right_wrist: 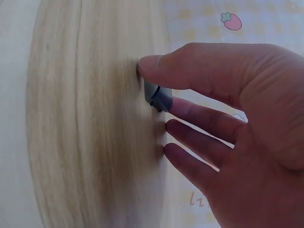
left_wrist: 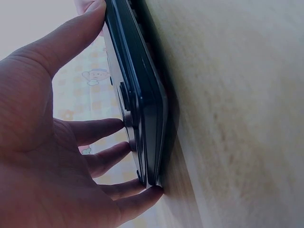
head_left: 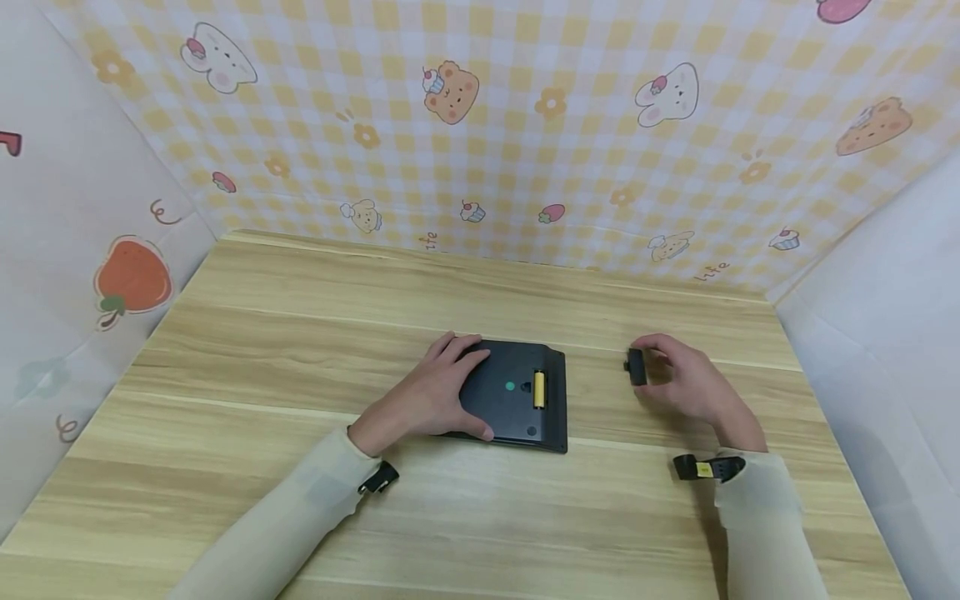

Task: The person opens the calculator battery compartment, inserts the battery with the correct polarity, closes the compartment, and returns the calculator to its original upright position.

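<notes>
A black calculator [head_left: 491, 406] lies face down on the table, its battery slot uncovered with a yellow battery [head_left: 539, 389] inside. My left hand [head_left: 437, 393] grips its left part, thumb on the near edge and fingers spread over the back to the far edge. The left wrist view shows the calculator [left_wrist: 151, 114] edge-on, with keys partly visible on its underside. To the right, apart from the calculator, my right hand [head_left: 697, 382] pinches a small black battery cover [head_left: 637, 367] between thumb and forefinger. In the right wrist view the thumb partly hides the cover [right_wrist: 159, 96], close to the tabletop.
The wood-grain table [head_left: 360, 533] carries the calculator. A yellow checked cloth [head_left: 510, 150] with cartoon prints stands behind it, and white cloth walls [head_left: 885, 333] flank both sides. Black straps [head_left: 705, 468] sit on both wrists.
</notes>
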Demonstrator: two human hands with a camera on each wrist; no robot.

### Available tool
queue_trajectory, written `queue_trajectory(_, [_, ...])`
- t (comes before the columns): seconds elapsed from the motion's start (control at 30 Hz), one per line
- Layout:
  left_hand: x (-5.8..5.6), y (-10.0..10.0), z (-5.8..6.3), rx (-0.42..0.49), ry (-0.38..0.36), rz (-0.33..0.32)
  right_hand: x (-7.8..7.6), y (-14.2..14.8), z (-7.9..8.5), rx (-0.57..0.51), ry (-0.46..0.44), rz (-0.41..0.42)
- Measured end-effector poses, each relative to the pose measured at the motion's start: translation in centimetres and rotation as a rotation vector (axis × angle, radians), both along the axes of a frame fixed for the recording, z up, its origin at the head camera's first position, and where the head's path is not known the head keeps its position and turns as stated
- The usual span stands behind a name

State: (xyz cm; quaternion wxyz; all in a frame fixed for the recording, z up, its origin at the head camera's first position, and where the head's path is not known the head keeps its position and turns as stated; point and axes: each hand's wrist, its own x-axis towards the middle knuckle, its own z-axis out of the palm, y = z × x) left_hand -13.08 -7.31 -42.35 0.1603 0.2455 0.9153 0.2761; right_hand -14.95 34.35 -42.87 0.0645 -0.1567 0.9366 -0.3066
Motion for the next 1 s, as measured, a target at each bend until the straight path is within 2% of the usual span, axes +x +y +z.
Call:
queue_trajectory(0.43, [0.0, 0.0, 0.1, -0.003, -0.004, -0.002, 0.0, -0.6, 0.0, 0.04, -0.023, -0.029])
queue_trajectory(0.7, [0.0, 0.0, -0.1, 0.002, 0.002, -0.001, 0.1, -0.8, 0.3, 0.024, -0.035, -0.032])
queue_trajectory(1.0, [0.0, 0.0, -0.1, -0.005, -0.003, 0.0, 0.3, -1.5, 0.7, 0.042, 0.023, -0.01])
